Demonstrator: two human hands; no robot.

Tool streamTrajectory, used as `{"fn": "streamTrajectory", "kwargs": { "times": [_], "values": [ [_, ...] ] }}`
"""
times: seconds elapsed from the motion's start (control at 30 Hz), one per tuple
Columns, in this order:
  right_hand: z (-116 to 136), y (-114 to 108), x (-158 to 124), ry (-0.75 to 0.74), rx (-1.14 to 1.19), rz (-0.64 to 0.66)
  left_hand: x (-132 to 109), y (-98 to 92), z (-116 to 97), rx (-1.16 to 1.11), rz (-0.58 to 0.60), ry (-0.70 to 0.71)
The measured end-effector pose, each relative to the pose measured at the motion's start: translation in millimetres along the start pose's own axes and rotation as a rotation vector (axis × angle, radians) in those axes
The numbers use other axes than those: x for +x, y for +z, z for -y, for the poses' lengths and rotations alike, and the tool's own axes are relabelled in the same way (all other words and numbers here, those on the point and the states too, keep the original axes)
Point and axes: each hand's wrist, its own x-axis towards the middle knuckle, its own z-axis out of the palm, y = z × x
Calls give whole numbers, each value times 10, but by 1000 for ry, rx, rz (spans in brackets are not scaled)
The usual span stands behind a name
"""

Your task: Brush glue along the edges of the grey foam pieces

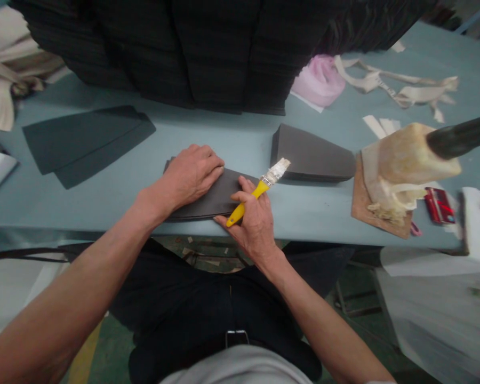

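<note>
My left hand (192,173) lies flat, fingers together, pressing on a small stack of dark grey cut pieces (216,198) at the near edge of the blue-grey table (104,197). My right hand (253,221) is closed round the yellow handle of a glue brush (260,189). The brush's pale bristles point up and to the right, just past the stack's right end. The heel of my right hand rests at the table edge against the stack.
Another stack of grey pieces (312,157) lies right of the brush. Flat dark pieces (86,141) lie at left. A glue-caked pot on a brown board (400,170) stands at right, beside a red object (439,205). Tall dark stacks (208,53), pink cloth (320,80) and scrap strips (404,90) fill the back.
</note>
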Motion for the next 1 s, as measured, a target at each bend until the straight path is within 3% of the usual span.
{"fn": "streamTrajectory", "kwargs": {
  "times": [0.6,1.0],
  "values": [
    [29,8,-21,-57,-37,-65,-149,150,73,11,-100,36],
    [13,9,-42,10,1,-81,-213,135,18,14,-112,-1]
  ]
}}
